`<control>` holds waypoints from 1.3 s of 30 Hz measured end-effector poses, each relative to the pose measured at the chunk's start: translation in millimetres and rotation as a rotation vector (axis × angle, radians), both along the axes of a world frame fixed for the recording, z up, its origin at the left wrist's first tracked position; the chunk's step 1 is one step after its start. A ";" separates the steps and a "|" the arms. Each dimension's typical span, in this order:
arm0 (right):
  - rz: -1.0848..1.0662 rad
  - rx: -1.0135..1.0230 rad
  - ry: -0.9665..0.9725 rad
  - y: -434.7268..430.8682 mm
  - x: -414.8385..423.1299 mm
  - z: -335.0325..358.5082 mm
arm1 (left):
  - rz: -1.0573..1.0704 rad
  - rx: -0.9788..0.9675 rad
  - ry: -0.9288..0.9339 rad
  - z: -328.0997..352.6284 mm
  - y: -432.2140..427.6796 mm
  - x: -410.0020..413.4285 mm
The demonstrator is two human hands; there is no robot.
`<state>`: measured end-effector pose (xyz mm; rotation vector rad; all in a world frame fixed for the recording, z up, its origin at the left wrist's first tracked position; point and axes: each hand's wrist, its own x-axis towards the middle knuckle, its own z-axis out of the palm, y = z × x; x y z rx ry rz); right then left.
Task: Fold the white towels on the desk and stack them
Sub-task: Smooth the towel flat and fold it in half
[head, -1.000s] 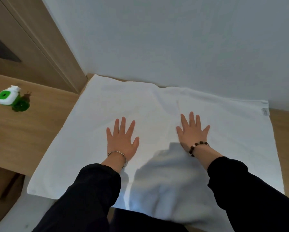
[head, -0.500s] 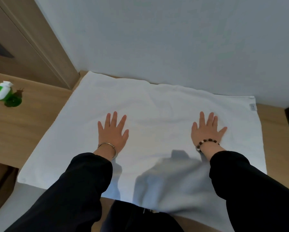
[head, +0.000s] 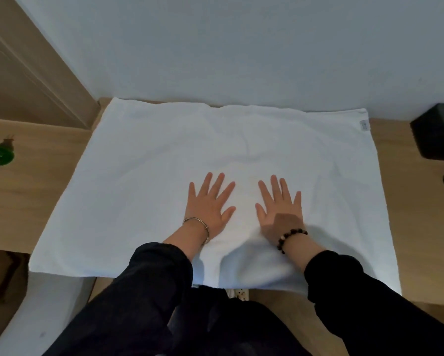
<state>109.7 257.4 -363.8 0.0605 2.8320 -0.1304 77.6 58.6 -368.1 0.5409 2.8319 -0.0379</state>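
A white towel (head: 143,176) lies spread flat on the wooden desk (head: 35,201), its far edge along the wall. The left hand (head: 207,209) and right hand (head: 280,209) press it with straight, spread fingers (gripping nothing). No fold shows yet; folding and stacking remain.

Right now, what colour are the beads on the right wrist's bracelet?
Dark brown, with a couple of paler beads; the head view shows the bracelet clearly.
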 end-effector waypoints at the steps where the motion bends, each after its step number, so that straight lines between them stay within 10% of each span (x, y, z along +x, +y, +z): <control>1: -0.015 -0.002 0.016 5.2 2.0 -0.8 | 0.002 -0.002 0.001 0.2 -0.5 -0.4; 13: -0.616 0.045 -0.043 76.1 38.4 2.1 | 0.021 -0.036 -0.015 3.1 2.4 1.1; 24: -0.091 0.000 0.038 73.7 91.1 2.4 | -0.650 0.006 -0.061 8.2 38.8 35.4; 30: -0.700 0.087 0.030 112.3 102.8 -2.6 | -0.622 -0.006 -0.048 10.7 45.1 33.5; 39: -0.866 0.069 0.025 116.2 116.8 2.5 | -0.575 -0.016 -0.001 9.1 51.8 32.8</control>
